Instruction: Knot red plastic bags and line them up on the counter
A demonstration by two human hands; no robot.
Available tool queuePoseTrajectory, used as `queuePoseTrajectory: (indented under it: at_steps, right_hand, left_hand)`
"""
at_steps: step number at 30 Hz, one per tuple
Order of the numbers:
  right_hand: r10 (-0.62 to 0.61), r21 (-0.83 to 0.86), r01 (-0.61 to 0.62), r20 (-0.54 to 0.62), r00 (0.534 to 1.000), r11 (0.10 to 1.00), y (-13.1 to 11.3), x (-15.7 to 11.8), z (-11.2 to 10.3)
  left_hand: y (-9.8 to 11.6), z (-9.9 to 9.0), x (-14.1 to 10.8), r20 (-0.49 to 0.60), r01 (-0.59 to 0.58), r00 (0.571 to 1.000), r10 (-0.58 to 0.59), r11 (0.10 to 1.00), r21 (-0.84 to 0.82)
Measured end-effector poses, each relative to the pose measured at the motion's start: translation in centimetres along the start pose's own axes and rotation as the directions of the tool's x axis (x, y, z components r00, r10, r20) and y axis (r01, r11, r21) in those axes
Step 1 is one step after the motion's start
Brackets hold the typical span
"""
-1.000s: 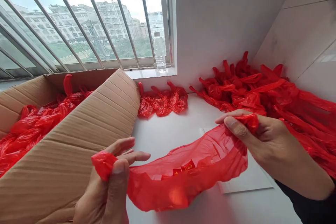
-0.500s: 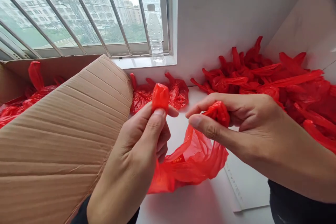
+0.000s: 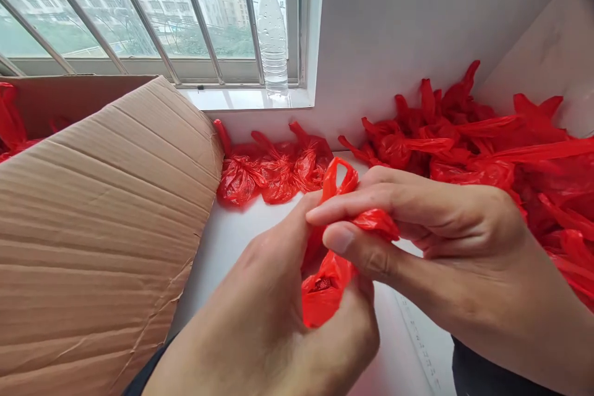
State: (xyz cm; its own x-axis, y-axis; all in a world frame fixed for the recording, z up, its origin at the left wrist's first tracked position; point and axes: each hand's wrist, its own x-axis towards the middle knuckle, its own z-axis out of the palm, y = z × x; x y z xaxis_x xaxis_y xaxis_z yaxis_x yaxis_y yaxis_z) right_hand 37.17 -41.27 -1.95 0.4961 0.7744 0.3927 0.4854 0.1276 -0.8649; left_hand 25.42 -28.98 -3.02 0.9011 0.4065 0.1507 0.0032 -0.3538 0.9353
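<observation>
A thin red plastic bag (image 3: 325, 300) is bunched between my two hands near the middle of the view. My left hand (image 3: 278, 309) is closed around its gathered part, thumb and fingers curled about the plastic. My right hand (image 3: 417, 241) pinches a twisted end of the same bag between thumb and forefinger, right against my left hand. A small loop of red plastic (image 3: 341, 176) stands up above the fingers. Much of the bag is hidden behind my hands.
An open cardboard box (image 3: 106, 210) with red bags inside fills the left. Several knotted red bags (image 3: 278, 167) lie along the wall; a larger heap (image 3: 492, 136) is at right. A clear bottle (image 3: 272, 43) stands on the sill, and a white sheet (image 3: 413, 334) lies below my right hand.
My hands have come together. My left hand has moved right and turned, and the bag is now bunched up with a loop above the fingers. The view has shifted slightly.
</observation>
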Motion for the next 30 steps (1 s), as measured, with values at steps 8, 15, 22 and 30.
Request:
queuePoseTrajectory:
  at_steps: [8,15,22,30]
  right_hand:
    - [-0.029,-0.017,0.029,-0.042,0.999,0.999,-0.4,-0.3,-1.4]
    - [-0.056,-0.062,0.059,0.046,0.997,0.996,0.9,0.2,-2.6]
    - [0.045,0.026,-0.046,0.04,0.998,0.999,1.4,0.8,-2.7]
    - [0.074,-0.004,-0.075,0.163,0.984,0.997,1.1,0.8,-2.6]
  left_hand:
    - [0.4,-0.7,0.7,0.191,0.048,0.98,-0.053,0.998,0.026]
    - [1.0,-0.6,1.3,0.212,0.082,0.973,-0.088,0.996,0.038]
    - [0.6,-0.8,1.5,0.083,0.217,0.976,-0.203,0.948,-0.232]
    - [0.1,-1.9,2.5,0.137,0.108,0.986,-0.095,0.99,-0.093]
